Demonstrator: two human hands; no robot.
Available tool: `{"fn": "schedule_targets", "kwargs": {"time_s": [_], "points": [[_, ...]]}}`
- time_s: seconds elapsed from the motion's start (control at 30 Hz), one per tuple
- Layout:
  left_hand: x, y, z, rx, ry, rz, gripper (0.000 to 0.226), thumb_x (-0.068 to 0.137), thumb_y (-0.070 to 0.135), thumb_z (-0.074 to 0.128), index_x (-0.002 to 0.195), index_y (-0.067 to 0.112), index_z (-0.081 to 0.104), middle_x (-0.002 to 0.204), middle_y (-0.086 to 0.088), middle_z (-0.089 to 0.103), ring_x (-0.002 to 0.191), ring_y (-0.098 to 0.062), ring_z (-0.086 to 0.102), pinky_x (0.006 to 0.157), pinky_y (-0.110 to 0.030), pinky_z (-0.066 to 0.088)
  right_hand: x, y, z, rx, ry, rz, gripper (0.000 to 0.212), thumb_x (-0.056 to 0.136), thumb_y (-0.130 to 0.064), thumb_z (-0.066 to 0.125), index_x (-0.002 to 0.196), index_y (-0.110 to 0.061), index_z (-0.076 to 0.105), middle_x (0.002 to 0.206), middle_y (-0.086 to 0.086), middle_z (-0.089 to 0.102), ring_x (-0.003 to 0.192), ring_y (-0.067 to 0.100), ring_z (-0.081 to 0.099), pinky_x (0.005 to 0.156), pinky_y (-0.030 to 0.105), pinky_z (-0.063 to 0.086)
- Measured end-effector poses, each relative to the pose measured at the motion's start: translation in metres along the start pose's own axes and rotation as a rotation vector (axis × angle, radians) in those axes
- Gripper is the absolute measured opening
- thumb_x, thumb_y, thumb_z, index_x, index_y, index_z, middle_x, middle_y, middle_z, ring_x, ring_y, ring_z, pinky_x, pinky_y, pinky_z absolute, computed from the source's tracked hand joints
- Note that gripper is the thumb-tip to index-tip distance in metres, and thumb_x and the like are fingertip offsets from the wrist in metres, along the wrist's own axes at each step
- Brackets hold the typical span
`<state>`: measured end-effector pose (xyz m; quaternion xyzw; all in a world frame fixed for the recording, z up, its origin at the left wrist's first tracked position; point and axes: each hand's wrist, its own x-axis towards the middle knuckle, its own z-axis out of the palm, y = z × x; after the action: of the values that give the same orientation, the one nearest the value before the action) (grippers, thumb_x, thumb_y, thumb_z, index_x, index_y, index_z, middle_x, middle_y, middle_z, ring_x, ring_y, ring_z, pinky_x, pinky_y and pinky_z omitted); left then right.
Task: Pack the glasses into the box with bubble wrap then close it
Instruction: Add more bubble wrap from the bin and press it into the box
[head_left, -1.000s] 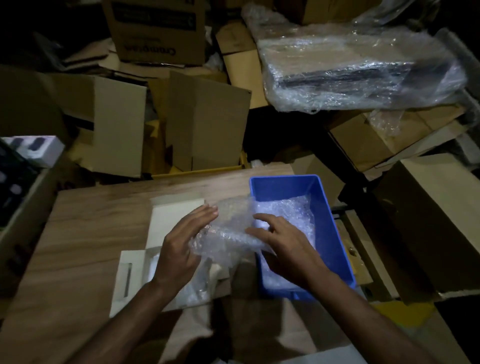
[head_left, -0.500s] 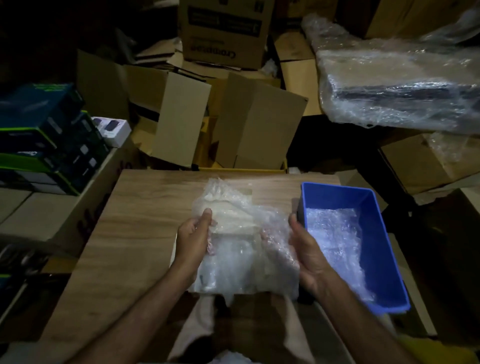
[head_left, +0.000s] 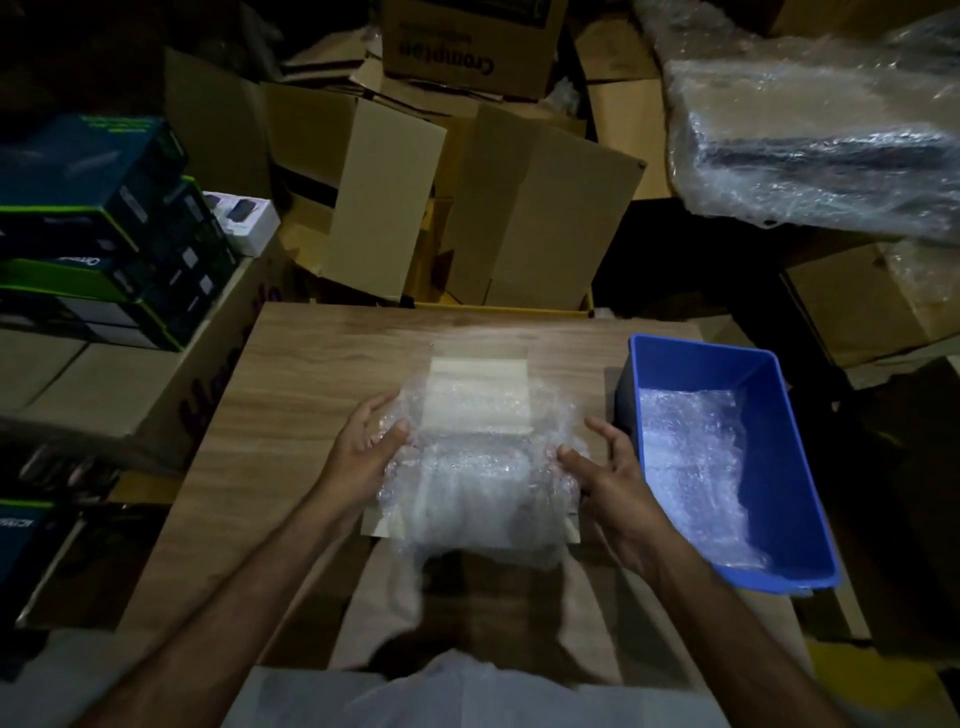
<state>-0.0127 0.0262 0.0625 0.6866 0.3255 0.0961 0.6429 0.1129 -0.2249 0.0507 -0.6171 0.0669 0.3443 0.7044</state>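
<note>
A sheet of bubble wrap (head_left: 478, 483) lies spread over a flat white box (head_left: 479, 375) in the middle of the wooden table (head_left: 311, 389). Only the box's far flap and near corners show past the wrap. My left hand (head_left: 363, 457) pinches the wrap's left edge between thumb and fingers. My right hand (head_left: 618, 483) is at the wrap's right edge with its fingers spread, its thumb touching the wrap. The glasses are hidden beneath the wrap.
A blue plastic bin (head_left: 779, 415) with more bubble wrap (head_left: 691, 467) in it stands on the table to the right of my right hand. Stacked product boxes (head_left: 104, 234) rise at the left. Cardboard cartons (head_left: 519, 208) crowd the far side.
The bubble wrap came out of the blue bin's side and now lies spread flat over the white box. My right hand's fingers have loosened and spread apart.
</note>
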Motion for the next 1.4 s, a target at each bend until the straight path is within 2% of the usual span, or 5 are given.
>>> {"fn": "schedule_targets", "kwargs": {"time_s": [0.37,0.63,0.77,1.03,1.4], "points": [[-0.01,0.019,-0.023,0.353,-0.329,-0.023,0.077,0.068,0.006,0.09,0.137,0.024,0.06,0.121,0.011,0.07,0.106,-0.006,0.07,0.087,-0.023,0.058,-0.002,-0.009,0.006,-0.636,-0.129,-0.261,0.054,0.071,-0.008,0.091,0.12,-0.024,0.073,0.123,-0.005,0.07,0.105,0.008,0.069,0.081,0.014,0.056],[-0.002,0.004,-0.028,0.772,-0.146,0.3,0.014,0.081,0.041,0.081,0.084,0.029,0.076,0.109,0.012,0.057,0.105,-0.006,0.05,0.083,-0.03,0.045,0.011,-0.015,-0.003,-1.209,-0.082,-0.48,0.02,0.083,-0.035,0.078,0.079,-0.016,0.075,0.089,0.008,0.065,0.096,0.012,0.053,0.082,0.028,0.046],[-0.013,0.014,-0.035,0.371,-0.336,0.195,0.046,0.079,0.059,0.076,0.085,0.014,0.073,0.103,-0.006,0.073,0.097,-0.019,0.07,0.079,-0.039,0.059,-0.002,-0.041,-0.009,-0.899,-0.255,-0.308,0.017,0.09,-0.028,0.077,0.096,-0.013,0.071,0.117,-0.011,0.061,0.108,0.001,0.057,0.087,0.022,0.048],[-0.017,0.052,-0.033,0.36,-0.991,-0.112,0.055,0.085,-0.004,0.076,0.134,0.009,0.054,0.119,-0.011,0.072,0.109,-0.028,0.071,0.087,-0.037,0.06,-0.009,-0.059,0.014,-0.363,-0.377,-0.117,0.032,0.089,-0.022,0.075,0.106,0.004,0.067,0.097,0.022,0.073,0.087,0.03,0.069,0.074,0.034,0.059],[-0.032,0.032,0.025,0.004,-0.289,0.008,0.023,0.097,0.014,0.064,0.11,-0.004,0.066,0.096,-0.009,0.077,0.08,-0.02,0.068,0.072,-0.036,0.057,-0.025,0.002,0.024,0.581,-0.511,0.271,0.109,0.071,-0.085,0.061,0.146,-0.006,0.051,0.144,0.026,0.054,0.133,0.042,0.054,0.116,0.057,0.035]]}}
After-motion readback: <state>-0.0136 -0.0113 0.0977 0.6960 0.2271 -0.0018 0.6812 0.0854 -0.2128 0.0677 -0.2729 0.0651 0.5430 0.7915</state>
